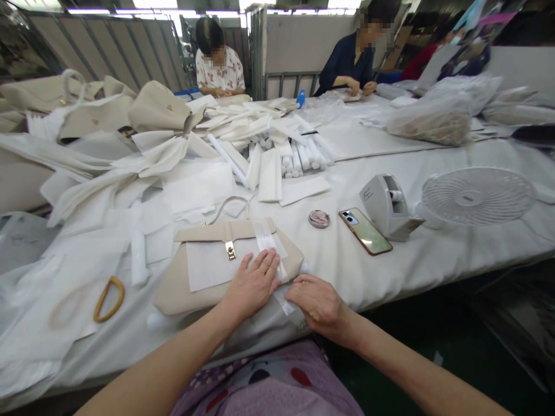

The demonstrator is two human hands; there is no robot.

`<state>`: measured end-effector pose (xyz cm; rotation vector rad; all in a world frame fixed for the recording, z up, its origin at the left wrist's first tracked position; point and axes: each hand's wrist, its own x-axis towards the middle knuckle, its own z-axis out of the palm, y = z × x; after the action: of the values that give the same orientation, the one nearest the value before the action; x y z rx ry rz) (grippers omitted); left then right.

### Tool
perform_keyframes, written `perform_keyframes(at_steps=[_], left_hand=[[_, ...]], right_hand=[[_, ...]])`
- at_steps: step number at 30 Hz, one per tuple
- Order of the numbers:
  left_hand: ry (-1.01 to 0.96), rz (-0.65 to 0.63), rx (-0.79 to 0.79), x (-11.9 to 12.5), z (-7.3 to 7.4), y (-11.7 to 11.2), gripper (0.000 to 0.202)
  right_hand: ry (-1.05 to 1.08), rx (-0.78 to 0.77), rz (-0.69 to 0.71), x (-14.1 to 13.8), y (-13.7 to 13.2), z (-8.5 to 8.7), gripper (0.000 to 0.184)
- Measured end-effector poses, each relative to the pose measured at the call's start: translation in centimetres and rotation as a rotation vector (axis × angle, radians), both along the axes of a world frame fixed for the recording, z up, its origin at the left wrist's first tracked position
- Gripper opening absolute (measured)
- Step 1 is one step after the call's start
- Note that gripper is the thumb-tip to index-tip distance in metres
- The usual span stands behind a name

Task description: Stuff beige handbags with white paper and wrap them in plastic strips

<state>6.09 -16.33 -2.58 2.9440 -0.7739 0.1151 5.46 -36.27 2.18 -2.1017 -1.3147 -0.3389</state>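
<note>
A beige handbag [173, 292] with a gold turn-lock clasp [230, 250] lies flat on the covered table in front of me. Under its flap, a white paper sheet [206, 271] covers part of the front. A thin whitish wrapping strip [263, 231] runs over the bag's right part. My left hand [255, 280] lies on that strip with its fingers stretched out, pressing against the bag. At the bag's lower right corner, my right hand [318, 303] is closed in a pinch at the strip's loose lower end; its fingertips partly hide the hold.
Right of the bag are a round tape roll [319, 218], a phone [365, 232], a tape dispenser [385, 207] and a white fan [477, 196]. A yellow D-shaped ring [108, 299] lies left. Paper sheets, white rolls [303, 156] and beige bags [158, 107] pile behind. Co-workers sit opposite.
</note>
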Motion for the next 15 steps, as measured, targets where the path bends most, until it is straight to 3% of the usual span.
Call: perform_keyframes(at_steps=[4, 8, 15], left_hand=[[0.024, -0.004, -0.007, 0.1, 0.4, 0.0, 0.054], [0.053, -0.016, -0.022, 0.3, 0.6, 0.2, 0.057], [0.049, 0.020, -0.117, 0.5, 0.4, 0.1, 0.040]], right_hand=[[-0.029, -0.024, 0.034, 2.2, 0.6, 0.3, 0.030], [0.078, -0.027, 0.075, 4.7, 1.5, 0.0, 0.036], [0.239, 0.072, 0.047, 8.3, 3.2, -2.3, 0.032]])
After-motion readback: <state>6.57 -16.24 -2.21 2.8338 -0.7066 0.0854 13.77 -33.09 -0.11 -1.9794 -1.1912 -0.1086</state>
